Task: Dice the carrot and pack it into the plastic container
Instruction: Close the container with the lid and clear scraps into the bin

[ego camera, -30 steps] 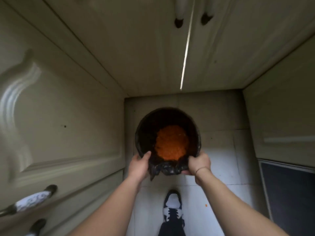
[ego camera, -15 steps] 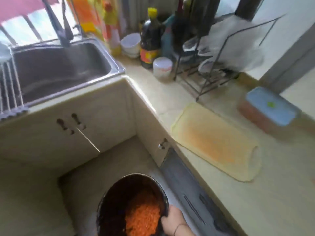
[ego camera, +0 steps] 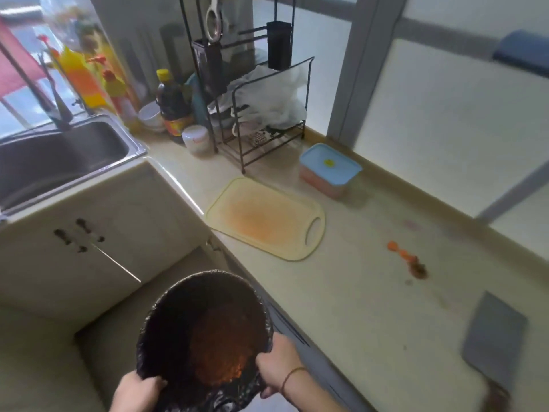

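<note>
— Pale countertop [ego camera: 371, 292] runs along the right side of the kitchen, and a steel sink [ego camera: 59, 162] sits far left. What do I have in my hands?

— I hold a round bin with a black bag [ego camera: 205, 325] low in front of the cupboard doors [ego camera: 89, 242]. My left hand [ego camera: 135, 391] grips the near edge of the bag with curled fingers. My right hand [ego camera: 277, 364] grips the right edge the same way. Orange scraps [ego camera: 219, 346] lie inside the bag.

— Where is the carrot?

— I think it is in the plastic container [ego camera: 329, 171], which looks orange under its blue lid. It sits on the counter, just beside the black wire rack [ego camera: 261, 123], with the lid on.

— And the board?

— My yellow cutting board [ego camera: 267, 218] lies flat near the container, stained orange. A few carrot bits [ego camera: 407, 258] sit well to its right. The cleaver [ego camera: 493, 343] lies at the near right end, apart from both hands.
</note>
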`<move>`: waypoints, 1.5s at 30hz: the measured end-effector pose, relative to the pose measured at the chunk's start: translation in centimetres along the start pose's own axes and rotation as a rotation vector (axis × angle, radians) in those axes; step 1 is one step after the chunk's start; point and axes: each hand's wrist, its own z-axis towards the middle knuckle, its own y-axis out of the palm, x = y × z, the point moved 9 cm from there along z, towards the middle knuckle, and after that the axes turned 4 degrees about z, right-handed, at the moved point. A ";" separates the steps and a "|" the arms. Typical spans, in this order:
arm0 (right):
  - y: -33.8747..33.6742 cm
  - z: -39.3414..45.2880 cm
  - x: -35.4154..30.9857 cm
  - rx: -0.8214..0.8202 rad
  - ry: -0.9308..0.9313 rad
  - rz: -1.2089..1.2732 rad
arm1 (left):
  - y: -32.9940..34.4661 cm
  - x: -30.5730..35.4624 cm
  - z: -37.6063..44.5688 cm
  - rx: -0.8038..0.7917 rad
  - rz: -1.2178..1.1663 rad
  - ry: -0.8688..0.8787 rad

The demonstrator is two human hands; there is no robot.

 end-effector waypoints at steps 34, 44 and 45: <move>-37.0 -2.0 0.4 0.729 -0.618 -0.520 | 4.4 1.4 -15.5 0.110 -0.106 0.098; -36.5 8.8 -2.3 0.532 -0.500 -1.029 | 6.5 -1.0 -16.6 0.179 -0.113 0.014; -36.0 8.2 -2.5 0.527 -0.559 -0.991 | 6.8 -1.2 -16.6 0.173 -0.115 0.013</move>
